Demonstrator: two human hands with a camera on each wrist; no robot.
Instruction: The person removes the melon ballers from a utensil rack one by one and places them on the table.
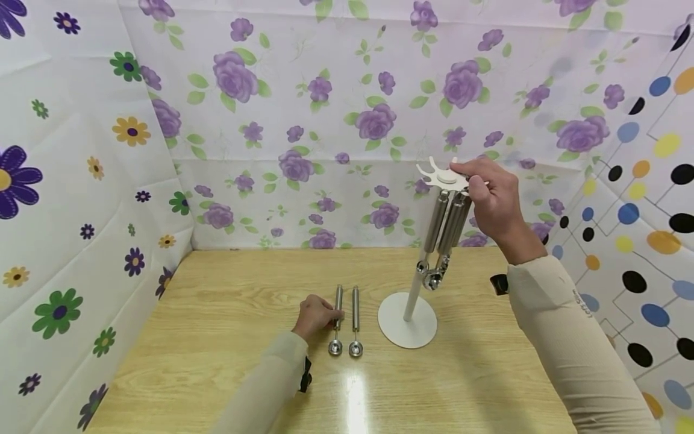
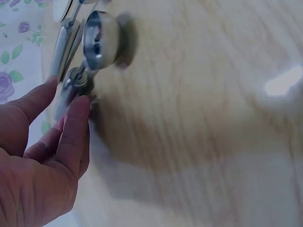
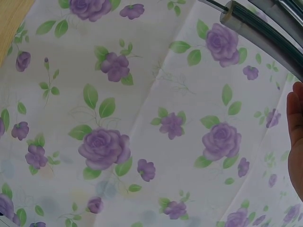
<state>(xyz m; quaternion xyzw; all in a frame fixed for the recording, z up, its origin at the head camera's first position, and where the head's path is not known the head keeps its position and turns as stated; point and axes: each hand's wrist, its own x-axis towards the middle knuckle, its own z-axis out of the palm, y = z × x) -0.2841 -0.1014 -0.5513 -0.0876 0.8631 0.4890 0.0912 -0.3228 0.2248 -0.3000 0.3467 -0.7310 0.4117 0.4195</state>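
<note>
My left hand pinches the handle of a steel melon baller lying on the table, thumb and fingers at its sides. A second melon baller lies parallel just to its right. To the right stands a white hook rack on a pole with a round base. Several steel utensils hang from its hooks, handles up and heads down. At the rack's top right edge, my right hand holds the upper end of a hanging melon baller; its grip is partly hidden by the thumb.
The wooden table backs onto a flowered sheet. More patterned sheets hang on the left and the right. The rack's round base sits right of the lying melon ballers.
</note>
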